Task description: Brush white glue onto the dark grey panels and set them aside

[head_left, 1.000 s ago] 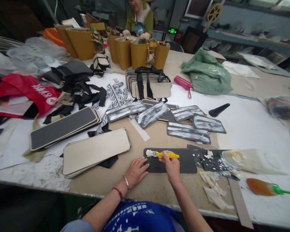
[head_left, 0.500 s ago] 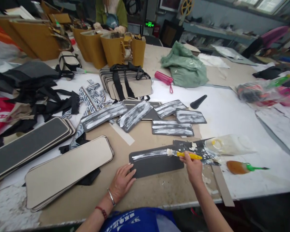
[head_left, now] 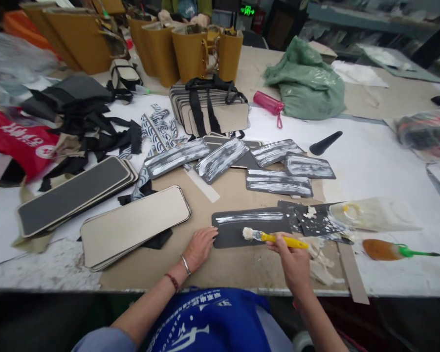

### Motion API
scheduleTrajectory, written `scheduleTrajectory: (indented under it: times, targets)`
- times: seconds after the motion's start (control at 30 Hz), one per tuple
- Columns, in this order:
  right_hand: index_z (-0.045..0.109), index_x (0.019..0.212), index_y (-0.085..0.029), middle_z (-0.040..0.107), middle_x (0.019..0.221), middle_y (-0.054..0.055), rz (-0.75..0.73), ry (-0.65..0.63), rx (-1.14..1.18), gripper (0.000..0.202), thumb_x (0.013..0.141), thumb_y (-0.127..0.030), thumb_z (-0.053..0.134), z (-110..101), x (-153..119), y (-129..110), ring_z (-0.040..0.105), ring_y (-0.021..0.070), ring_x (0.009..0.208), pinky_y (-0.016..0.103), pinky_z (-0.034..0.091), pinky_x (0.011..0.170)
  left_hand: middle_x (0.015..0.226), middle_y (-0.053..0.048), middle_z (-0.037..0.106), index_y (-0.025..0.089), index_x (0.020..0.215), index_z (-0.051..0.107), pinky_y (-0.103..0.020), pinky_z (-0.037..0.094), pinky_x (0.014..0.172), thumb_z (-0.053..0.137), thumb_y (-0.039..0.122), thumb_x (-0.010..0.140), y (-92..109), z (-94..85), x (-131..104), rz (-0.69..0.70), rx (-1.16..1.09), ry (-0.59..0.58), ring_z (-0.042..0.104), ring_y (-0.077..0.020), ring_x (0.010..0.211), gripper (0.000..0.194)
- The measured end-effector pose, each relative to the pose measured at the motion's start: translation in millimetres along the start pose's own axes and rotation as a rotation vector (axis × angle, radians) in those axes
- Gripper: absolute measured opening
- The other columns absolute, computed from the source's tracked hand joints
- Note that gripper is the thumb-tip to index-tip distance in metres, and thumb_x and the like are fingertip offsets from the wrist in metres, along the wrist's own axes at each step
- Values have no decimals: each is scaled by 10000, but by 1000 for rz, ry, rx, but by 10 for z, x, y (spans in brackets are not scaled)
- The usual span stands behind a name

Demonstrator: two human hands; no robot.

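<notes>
Right hand (head_left: 293, 264): grasping a yellow-handled brush (head_left: 264, 237), bristles over a dark panel (head_left: 232, 231) lying flat between both hands | Left hand (head_left: 201, 248): grips nothing, fingertips at panel's left end | Handling, judged: brush light — hold by handle; panel thin, stiffish — steady by dry edges; white streak (head_left: 253, 216) likely slippery

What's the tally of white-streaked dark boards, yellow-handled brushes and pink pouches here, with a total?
White-streaked dark boards: 6, one of them by the left hand
Yellow-handled brush: 1, in the right hand
Pink pouch: 1
Total: 8
</notes>
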State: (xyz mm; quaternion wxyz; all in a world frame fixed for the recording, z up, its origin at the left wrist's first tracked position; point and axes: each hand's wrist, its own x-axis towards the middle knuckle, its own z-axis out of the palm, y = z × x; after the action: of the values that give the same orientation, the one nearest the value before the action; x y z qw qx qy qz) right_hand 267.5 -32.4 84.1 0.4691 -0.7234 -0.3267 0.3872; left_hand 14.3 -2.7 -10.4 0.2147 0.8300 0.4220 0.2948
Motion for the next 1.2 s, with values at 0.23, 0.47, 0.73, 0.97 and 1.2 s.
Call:
scheduleTrajectory:
  times: [0.23,0.47,0.73,0.97,1.2]
  targets:
    - [573,775,-167,639,738,58,17,-141,74,384,697,-542,598,626,-340,92,624,204,594,335,556,560,1026,-76,636,191,900,580,-383,498,830,442,154,838,-56,-13,10,-49,-100,8,577,-175,974,156]
    - [571,817,-169,649,723,65,30,-3,-2,404,695,-554,588,265,-110,319,628,213,601,356,553,600,1066,-102,619,166,913,582,-391,488,854,513,214,819,-82,-59,3,44,-41,-22,558,-187,1014,127]
    - [590,828,-149,653,678,67,1,321,-200,445,679,-567,563,-698,361,517,634,238,623,376,525,644,1061,-109,619,161,911,580,-379,506,835,520,266,820,-58,-84,25,97,45,-31,563,-198,1015,151]
    - [593,814,-155,639,660,78,-144,439,-422,435,716,-570,505,-876,345,256,623,247,667,364,486,677,1076,-114,613,162,930,569,-387,498,841,514,277,823,-37,-78,1,106,86,-28,559,-202,1018,167]
    - [597,844,-184,626,835,92,-487,347,-590,368,803,-515,442,-586,265,168,581,234,818,382,454,777,1119,-122,590,160,976,564,-401,485,861,528,272,809,-21,-49,-46,111,103,-17,529,-219,1062,204]
